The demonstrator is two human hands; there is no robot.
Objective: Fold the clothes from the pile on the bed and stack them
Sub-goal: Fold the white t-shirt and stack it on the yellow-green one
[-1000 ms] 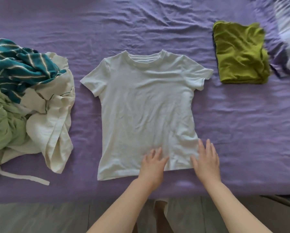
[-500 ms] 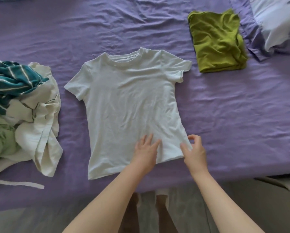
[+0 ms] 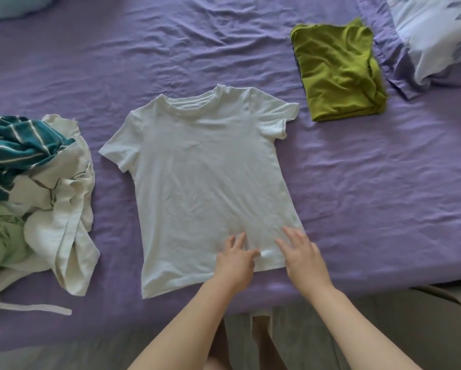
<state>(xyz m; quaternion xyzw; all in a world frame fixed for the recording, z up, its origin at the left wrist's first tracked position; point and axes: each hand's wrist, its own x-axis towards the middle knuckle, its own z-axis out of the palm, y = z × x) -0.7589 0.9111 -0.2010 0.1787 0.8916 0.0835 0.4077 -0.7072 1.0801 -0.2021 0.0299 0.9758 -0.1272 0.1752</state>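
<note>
A white T-shirt [image 3: 205, 182] lies spread flat, neck away from the person, on the purple bed sheet [image 3: 370, 209]. The left hand [image 3: 236, 259] and right hand [image 3: 301, 253] rest side by side on its lower hem, fingers extended, gripping nothing. A rumpled clothes pile [image 3: 29, 196] sits left; a folded olive-green garment [image 3: 338, 73] lies upper right beside a pillow [image 3: 437, 36].

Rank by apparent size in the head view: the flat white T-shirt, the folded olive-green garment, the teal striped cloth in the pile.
1. Flat white T-shirt, clearly largest.
2. Folded olive-green garment.
3. Teal striped cloth, but it is bunched and cut off by the left edge, so places 2 and 3 are unsure.
</note>
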